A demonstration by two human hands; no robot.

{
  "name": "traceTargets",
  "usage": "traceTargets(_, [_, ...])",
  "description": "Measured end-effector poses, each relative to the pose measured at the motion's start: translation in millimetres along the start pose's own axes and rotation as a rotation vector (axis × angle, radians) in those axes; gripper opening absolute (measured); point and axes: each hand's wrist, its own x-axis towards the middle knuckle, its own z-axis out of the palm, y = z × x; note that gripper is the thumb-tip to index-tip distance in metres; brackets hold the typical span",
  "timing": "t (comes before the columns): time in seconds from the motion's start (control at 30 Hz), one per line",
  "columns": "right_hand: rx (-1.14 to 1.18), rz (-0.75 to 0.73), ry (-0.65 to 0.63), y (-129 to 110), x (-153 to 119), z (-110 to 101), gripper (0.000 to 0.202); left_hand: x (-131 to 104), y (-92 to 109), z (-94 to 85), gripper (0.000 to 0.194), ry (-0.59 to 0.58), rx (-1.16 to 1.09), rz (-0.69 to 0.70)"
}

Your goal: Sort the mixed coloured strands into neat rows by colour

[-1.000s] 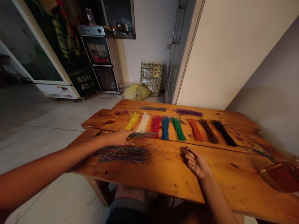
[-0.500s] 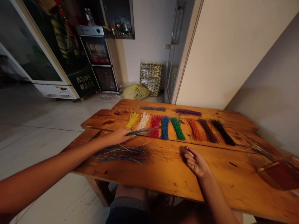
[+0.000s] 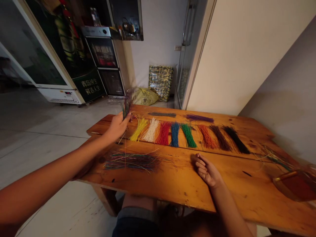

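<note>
My left hand is closed around a bundle of thin, mixed dark strands, held upright above the table's far left part; its upper ends are blurred. Below that hand a loose pile of mixed-colour strands lies on the wooden table. My right hand rests on the table with its fingers curled in, and no object shows in it. Beyond the hands is a row of sorted bundles: yellow, white, red, blue, green, orange, brown and black.
A grey bundle and a purple bundle lie behind the row. At the right, loose strands lie near a brown-red container. A yellow bag sits on the floor past the table's far edge.
My left hand has moved up and away from the row, turning the strand bundle from lying flat over the white and red bundles to upright. My right hand has stayed put.
</note>
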Motion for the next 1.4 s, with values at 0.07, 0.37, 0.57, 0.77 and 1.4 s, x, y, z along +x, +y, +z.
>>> traceTargets(0.07, [-0.02,-0.018,0.034,0.4,-0.4,1.4,0.01,4.3,13.1,-1.3,0.037,0.051,-0.114,-0.026])
traceTargets(0.37, [-0.386,-0.153,0.171,13.0,2.7,16.5,0.015,8.3,67.7,17.9,0.049,0.234,-0.973,-0.077])
traceTargets(0.57, [-1.03,-0.55,0.285,64.1,27.3,73.1,0.023,3.9,97.7,41.4,0.048,0.254,-1.235,-0.062])
traceTargets(0.77, [-1.724,-1.122,0.2,80.0,43.5,145.2,0.052,-3.4,118.5,65.4,0.048,0.229,-1.396,-0.138])
traceTargets(1.4, [-1.808,-0.972,0.394,36.3,-15.3,94.3,0.017,-5.3,110.3,72.2,0.041,0.142,-1.591,-0.327])
